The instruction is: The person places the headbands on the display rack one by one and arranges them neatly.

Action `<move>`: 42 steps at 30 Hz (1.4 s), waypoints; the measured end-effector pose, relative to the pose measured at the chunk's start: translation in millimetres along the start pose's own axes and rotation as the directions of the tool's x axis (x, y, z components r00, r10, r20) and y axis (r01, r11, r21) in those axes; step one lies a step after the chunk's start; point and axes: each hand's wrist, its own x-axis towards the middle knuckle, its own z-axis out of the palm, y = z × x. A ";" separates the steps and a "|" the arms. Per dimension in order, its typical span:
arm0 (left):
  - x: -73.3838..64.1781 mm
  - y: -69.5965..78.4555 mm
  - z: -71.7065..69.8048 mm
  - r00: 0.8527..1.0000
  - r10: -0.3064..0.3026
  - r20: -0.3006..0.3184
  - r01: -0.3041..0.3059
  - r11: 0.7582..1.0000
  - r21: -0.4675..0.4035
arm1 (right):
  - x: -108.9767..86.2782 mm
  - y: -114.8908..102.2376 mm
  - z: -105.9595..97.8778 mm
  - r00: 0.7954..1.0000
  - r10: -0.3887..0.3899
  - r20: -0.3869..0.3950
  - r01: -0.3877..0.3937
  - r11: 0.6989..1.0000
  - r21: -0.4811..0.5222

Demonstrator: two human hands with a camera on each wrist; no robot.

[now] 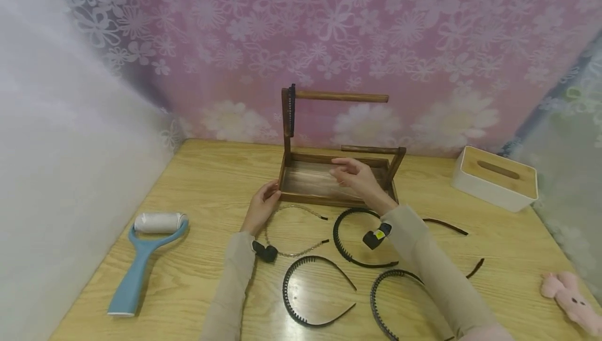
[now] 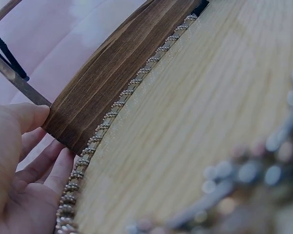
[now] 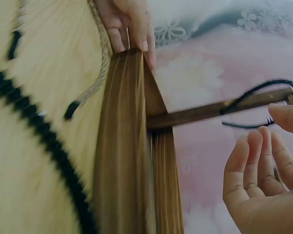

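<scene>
A dark brown wooden stand [image 1: 320,200] has a shallow tray base, a tall post with a long bar at left and a shorter one at right. My left hand [image 1: 261,208] grips the tray's front left corner, the thumb against the edge in the left wrist view. Over the tray hovers my right hand [image 1: 359,180], fingers loosely bent with nothing between them. A black toothed headband [image 1: 292,111] hangs on the long bar, close to the post. Just in front of the tray, a beaded headband [image 1: 296,255] lies beside my left wrist.
More headbands lie in front: a black toothed one [image 1: 339,242], another [image 1: 288,294] nearer, and a grey-black one [image 1: 376,304] partly under my right arm. A blue lint roller [image 1: 136,273] lies left. At right are a tissue box [image 1: 484,192] and a pink plush toy [image 1: 569,299].
</scene>
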 end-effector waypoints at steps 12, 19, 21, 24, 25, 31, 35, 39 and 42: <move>1.4 -1.4 -2.4 1.000 0.004 0.005 -0.004 1.000 -0.008 | -77.0 45.5 -55.8 0.994 0.096 -0.056 -0.102 0.990 -0.101; 1.5 3.1 -2.0 1.000 -0.004 0.014 0.004 1.000 0.008 | -125.5 69.2 -81.5 0.980 0.173 -0.098 -0.183 0.977 -0.107; 0.6 4.1 -2.3 1.000 -0.013 0.011 0.013 1.000 0.011 | -137.6 74.4 -87.0 0.980 0.173 -0.099 -0.185 0.975 -0.120; 0.5 3.1 -2.7 1.000 -0.022 0.005 0.021 0.999 0.038 | -153.7 80.6 -94.2 0.981 0.164 -0.099 -0.179 0.971 -0.161; 0.6 2.4 -2.6 1.000 -0.026 0.005 0.026 0.999 0.043 | -158.5 82.2 -96.2 0.982 0.163 -0.098 -0.178 0.968 -0.178; -1.7 5.7 -2.8 0.998 -0.055 0.014 0.054 0.998 0.036 | -182.1 85.8 -98.8 0.981 0.174 -0.080 -0.191 0.923 -0.334; 0.0 1.7 -2.6 0.999 -0.052 0.006 0.052 0.998 0.024 | -190.6 84.5 -97.3 0.991 0.123 -0.047 -0.132 0.898 -0.420; 0.2 2.6 -2.2 0.999 -0.053 0.001 0.053 0.998 0.019 | -192.7 84.9 -95.7 0.999 0.047 0.001 -0.040 0.851 -0.524; 0.5 2.8 -2.1 0.999 -0.051 0.002 0.051 0.998 0.022 | -191.6 84.7 -93.7 0.999 0.031 0.032 -0.006 0.809 -0.588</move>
